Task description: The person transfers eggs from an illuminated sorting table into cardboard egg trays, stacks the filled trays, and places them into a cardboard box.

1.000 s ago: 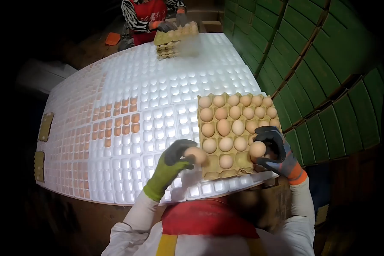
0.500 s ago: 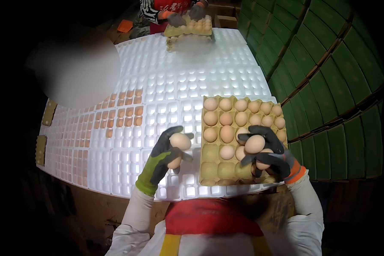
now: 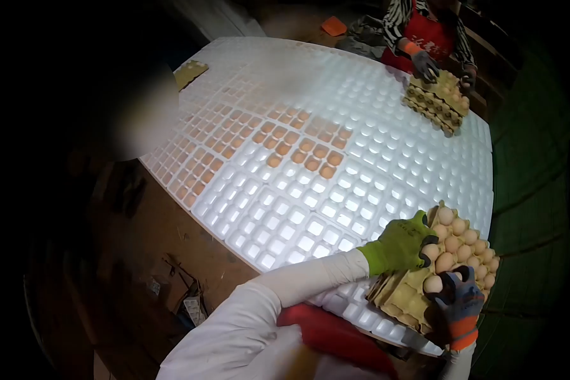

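A pulp egg tray [image 3: 406, 305], on top of a stack, carries rows of brown eggs [image 3: 451, 244] with bare cups at its near left part. My left hand [image 3: 398, 244], in a green glove with dark fingertips, reaches over the tray's left side, its fingers curled around an egg [image 3: 430, 252]. In a grey glove with an orange cuff, my right hand [image 3: 462, 303] is at the tray's near right side. Its dark fingers close on another egg [image 3: 433, 284]. Whether either egg still touches its cup, I cannot tell.
White plastic egg trays [image 3: 278, 218] cover the table, several filled with brown eggs [image 3: 275, 136]. Across the table a person in a red apron [image 3: 427, 38] handles eggs on stacked pulp trays [image 3: 436, 104]. Green boxes [image 3: 525, 190] line the right. A pale blur hides part of the left.
The view has swung left, so the egg tray appears farther right. My left hand has moved from over the white trays to the pulp tray. The two eggs seen in it earlier no longer show there.
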Motion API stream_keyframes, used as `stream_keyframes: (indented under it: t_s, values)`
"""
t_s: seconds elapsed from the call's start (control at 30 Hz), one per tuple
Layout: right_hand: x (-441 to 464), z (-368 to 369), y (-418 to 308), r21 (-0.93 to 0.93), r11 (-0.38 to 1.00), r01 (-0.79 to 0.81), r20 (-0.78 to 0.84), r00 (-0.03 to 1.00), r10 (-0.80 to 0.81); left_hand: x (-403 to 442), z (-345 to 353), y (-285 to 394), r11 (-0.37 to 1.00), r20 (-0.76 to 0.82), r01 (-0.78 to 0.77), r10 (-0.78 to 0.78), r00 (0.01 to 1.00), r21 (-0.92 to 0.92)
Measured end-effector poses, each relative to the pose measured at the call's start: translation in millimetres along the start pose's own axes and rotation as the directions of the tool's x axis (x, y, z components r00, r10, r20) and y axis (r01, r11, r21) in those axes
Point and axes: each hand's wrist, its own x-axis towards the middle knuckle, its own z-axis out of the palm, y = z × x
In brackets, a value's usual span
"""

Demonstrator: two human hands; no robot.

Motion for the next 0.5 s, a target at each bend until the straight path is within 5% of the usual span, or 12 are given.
stream_keyframes:
  t_s: [0.1,0.13,0.17,0.2,0.23,0.27,0.33,0.4,0.47,0.5]
  values:
    - [-10,-9,1,0.116,0.993,-0.025,-0.14,0.989,0.042,-32,-33,-50,0.92,-0.125,0.082,-0.139,0.982,-0.384]
    - [-5,-18,-21,0.22,0.973,-0.065,-0.128,0.987,0.094,-47,-43,-83,0.934,-0.23,0.09,-0.178,0.957,-0.346]
    - [-5,-16,-38,0.22,0.973,0.065,-0.151,0.988,-0.032,-68,-60,-118,0.932,-0.299,0.158,-0.261,0.918,-0.326]
    - [-1,-4,-68,0.446,0.895,0.031,-0.152,0.988,0.041,-90,-81,-154,0.863,-0.35,0.225,-0.405,0.845,-0.453]
    - [10,10,-96,0.521,0.852,0.057,-0.101,0.995,-0.005,-112,-91,-224,0.977,-0.547,0.178,-0.212,0.81,-0.116]
    - [28,28,-123,0.588,0.805,0.08,-0.056,0.997,-0.059,-135,-127,-241,0.855,-0.535,0.327,-0.51,0.674,-0.403]
    - [78,85,-177,0.631,0.761,0.148,-0.028,0.985,-0.168,-166,-181,-304,0.771,-0.729,0.63,-0.48,0.488,-0.086]
    - [143,165,-217,0.763,0.641,0.089,0.047,0.98,-0.193,-175,-224,-361,0.672,-0.785,0.736,-0.409,0.466,0.086]
    - [214,238,-265,0.623,0.752,0.217,-0.099,0.975,-0.199,-169,-244,-405,0.516,-0.696,0.823,-0.5,0.516,0.239]
    - [249,266,-293,0.616,0.781,0.106,-0.026,0.993,-0.114,-169,-252,-419,0.429,-0.655,0.842,-0.54,0.528,0.326]
